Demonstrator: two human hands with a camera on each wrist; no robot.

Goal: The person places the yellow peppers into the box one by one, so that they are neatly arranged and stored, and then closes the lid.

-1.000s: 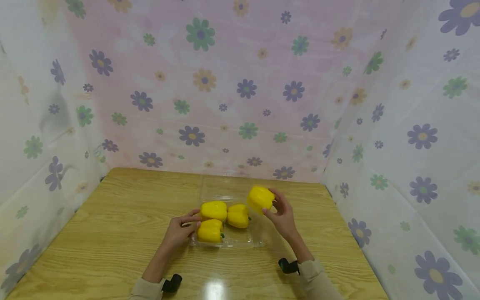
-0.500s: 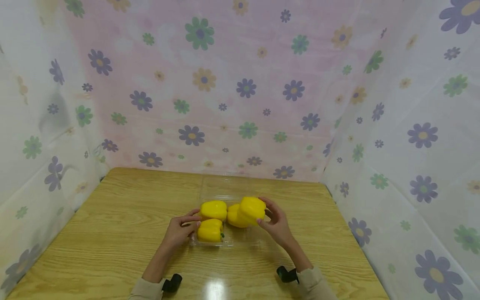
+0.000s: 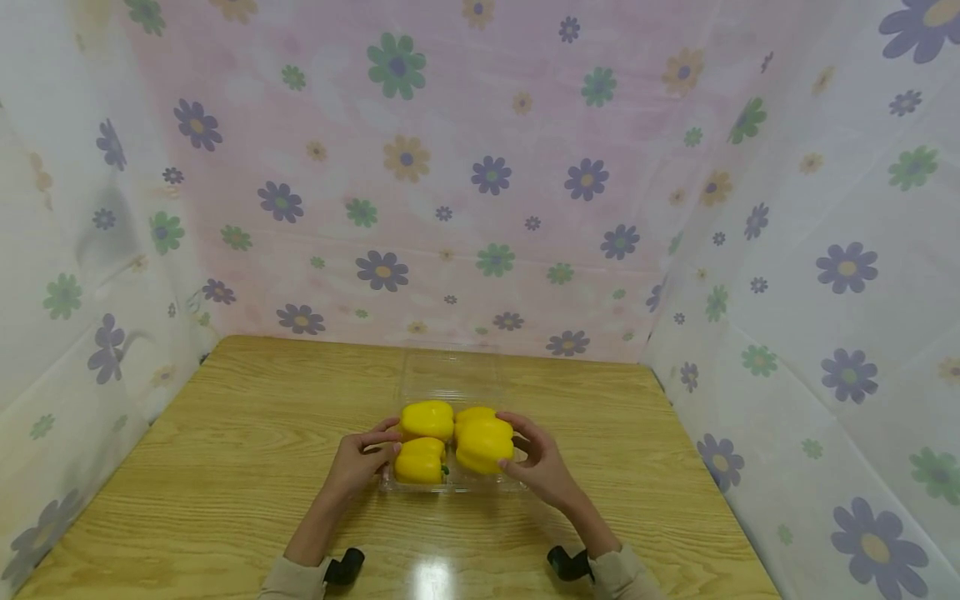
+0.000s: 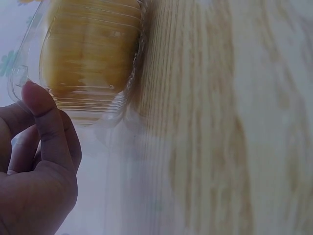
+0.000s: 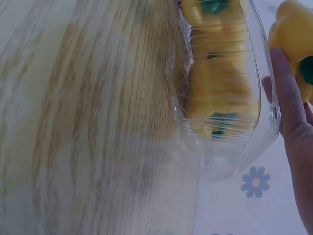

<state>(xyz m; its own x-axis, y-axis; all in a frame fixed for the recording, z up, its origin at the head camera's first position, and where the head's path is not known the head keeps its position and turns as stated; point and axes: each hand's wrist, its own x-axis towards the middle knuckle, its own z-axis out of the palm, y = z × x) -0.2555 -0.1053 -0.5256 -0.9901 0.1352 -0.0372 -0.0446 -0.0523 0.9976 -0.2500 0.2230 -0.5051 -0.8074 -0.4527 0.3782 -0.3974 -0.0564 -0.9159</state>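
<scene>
A clear plastic clamshell container [image 3: 450,372] stands with its lid folded back, several yellow bell peppers in its base. My left hand [image 3: 354,463] pinches the base's left rim; in the left wrist view the thumb [image 4: 43,110] lies over the rim corner. Two peppers sit on the left, a rear one [image 3: 427,420] and a front one [image 3: 418,463]. Between fingers and thumb, my right hand [image 3: 549,473] holds another bell pepper [image 3: 484,445] above the right half, its green stem [image 5: 307,69] turned toward the palm. It partly hides the rear right pepper [image 3: 472,412].
The container rests on a wood-grain table [image 3: 247,433]. Flower-patterned cloth [image 3: 442,167] hangs behind the table and along both sides. Black wrist mounts [image 3: 345,567] are on both forearms, near the beige sleeves.
My right hand has carried its bell pepper left and toward me, from beside the container to over its right half. The left hand has stayed at the rim.
</scene>
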